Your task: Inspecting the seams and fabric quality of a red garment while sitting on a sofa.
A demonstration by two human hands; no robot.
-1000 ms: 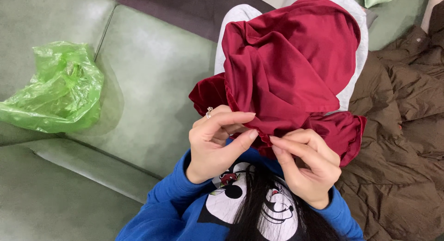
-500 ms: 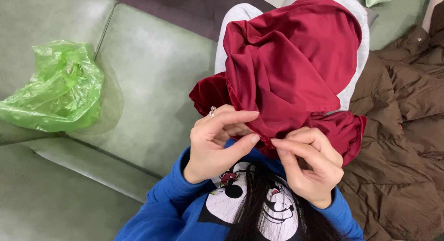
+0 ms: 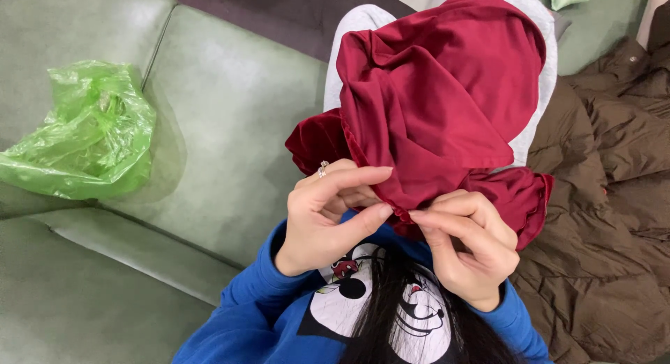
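A dark red garment [image 3: 447,99] lies bunched over my lap, covering grey trousers [image 3: 537,78]. My left hand [image 3: 328,217], with a ring on one finger, pinches the garment's ruffled near edge between thumb and fingers. My right hand [image 3: 471,245] pinches the same edge just to the right, fingertips almost touching the left hand's. Both hands sit close to my chest, above my blue printed sweatshirt [image 3: 293,322] and a strand of dark hair [image 3: 391,315].
I sit on a green leather sofa [image 3: 230,127]. A crumpled green plastic bag [image 3: 91,134] rests on the cushion to the left. A brown padded jacket [image 3: 607,217] lies on the right. A dark floor strip [image 3: 279,15] shows at the top.
Both hands have shifted slightly along the garment's edge, thumbs and fingertips drawing closer together. The cloth barely moved.
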